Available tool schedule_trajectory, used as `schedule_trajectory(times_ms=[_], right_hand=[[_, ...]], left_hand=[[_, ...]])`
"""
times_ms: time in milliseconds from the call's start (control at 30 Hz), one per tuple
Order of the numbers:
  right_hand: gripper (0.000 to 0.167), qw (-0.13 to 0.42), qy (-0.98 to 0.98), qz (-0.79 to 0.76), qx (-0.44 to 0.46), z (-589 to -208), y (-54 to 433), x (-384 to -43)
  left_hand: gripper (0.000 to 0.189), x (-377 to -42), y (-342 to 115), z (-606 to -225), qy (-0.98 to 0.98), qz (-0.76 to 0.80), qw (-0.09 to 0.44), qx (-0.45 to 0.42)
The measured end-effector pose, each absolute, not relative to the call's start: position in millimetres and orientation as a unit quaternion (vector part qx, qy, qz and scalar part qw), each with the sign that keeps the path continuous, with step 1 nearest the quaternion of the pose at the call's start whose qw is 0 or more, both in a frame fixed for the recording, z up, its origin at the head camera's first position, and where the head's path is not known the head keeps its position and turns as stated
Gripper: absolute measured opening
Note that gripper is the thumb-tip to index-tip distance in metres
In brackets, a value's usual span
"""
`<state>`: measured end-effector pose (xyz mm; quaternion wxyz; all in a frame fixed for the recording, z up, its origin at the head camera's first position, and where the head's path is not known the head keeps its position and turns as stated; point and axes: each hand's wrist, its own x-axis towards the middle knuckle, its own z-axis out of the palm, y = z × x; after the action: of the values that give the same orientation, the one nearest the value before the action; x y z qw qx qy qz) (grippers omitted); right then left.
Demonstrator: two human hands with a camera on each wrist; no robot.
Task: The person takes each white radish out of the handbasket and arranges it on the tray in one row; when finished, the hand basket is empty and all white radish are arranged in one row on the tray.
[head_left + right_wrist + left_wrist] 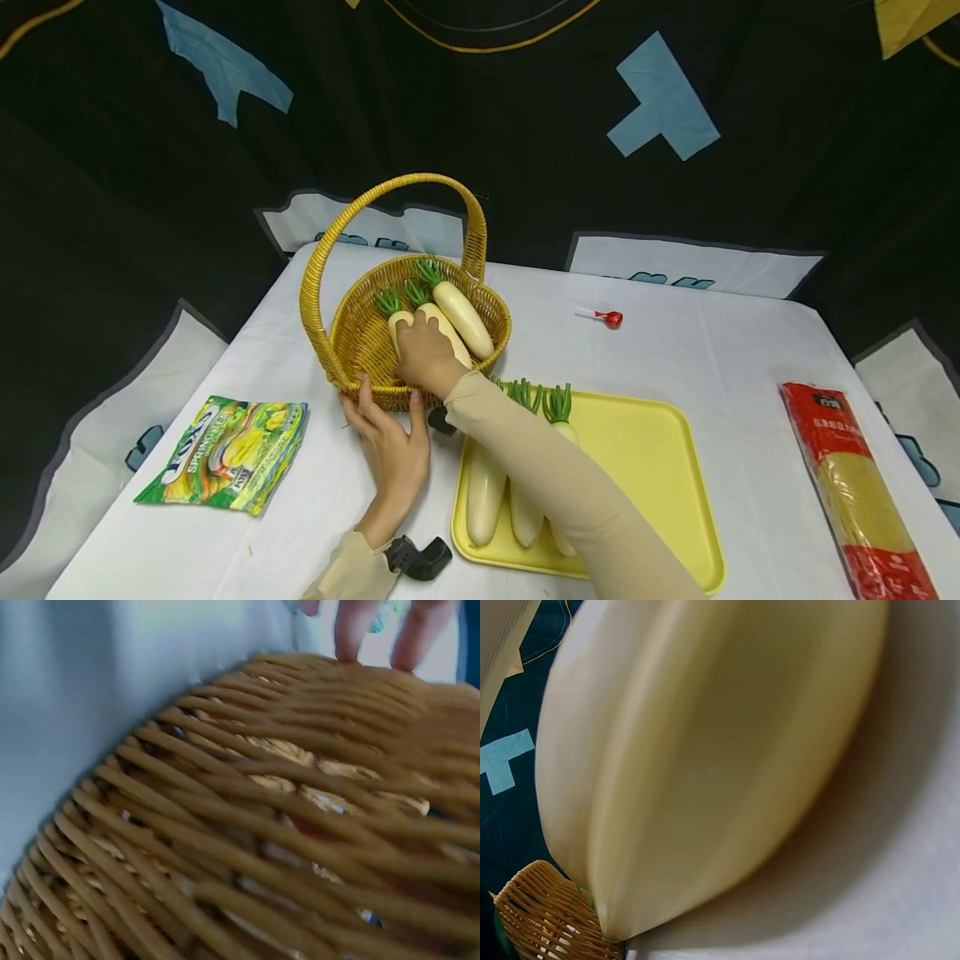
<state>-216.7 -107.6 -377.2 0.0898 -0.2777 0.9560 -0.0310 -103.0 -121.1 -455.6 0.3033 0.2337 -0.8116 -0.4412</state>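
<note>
Wicker basket (362, 337), coarse weave, arched handle (310, 308) | inside: smooth tapering white radishes (463, 317), green tops (388, 300) | right hand (427, 354) curled round leftmost radish (399, 319), fingertips hidden | left hand (393, 450) spread against basket | beige sleeve (558, 471) partly covers more radishes (486, 500) on yellow tray (645, 475)

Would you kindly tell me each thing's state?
Wicker basket: upright
Basket daikons: inside, leaves attached
Yellow tray: flat
Tray daikons: lying side by side
Lollipop: lying down
Green packet: lying flat
Red packet: lying flat
Left hand: touching basket
Right hand: curled over one basket daikon
</note>
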Motion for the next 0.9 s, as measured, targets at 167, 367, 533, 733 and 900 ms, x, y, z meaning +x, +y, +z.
schedule_trajectory(times_ms=[167,367,533,733,900], right_hand=[[0.066,0.062,0.957,-0.023,-0.283,-381.1,-109.4,-213.6],[0.062,0.044,0.957,-0.037,-0.283,-382.3,-109.0,-212.5],[0.062,0.041,0.96,-0.065,-0.269,-384.3,-108.0,-212.4],[0.063,0.045,0.961,-0.084,-0.26,-384.8,-107.1,-212.8],[0.062,0.044,0.96,-0.096,-0.258,-384.9,-106.4,-213.2]], left_hand=[[0.067,-102.8,-121.3,-455.8,-0.811,-0.439,0.309,0.231],[0.067,-103.0,-121.4,-456.3,-0.811,-0.438,0.312,0.229],[0.068,-103.0,-121.5,-456.2,-0.812,-0.437,0.312,0.229],[0.067,-102.9,-121.5,-456.2,-0.812,-0.437,0.312,0.228],[0.067,-103.2,-121.5,-456.2,-0.813,-0.435,0.316,0.223]])
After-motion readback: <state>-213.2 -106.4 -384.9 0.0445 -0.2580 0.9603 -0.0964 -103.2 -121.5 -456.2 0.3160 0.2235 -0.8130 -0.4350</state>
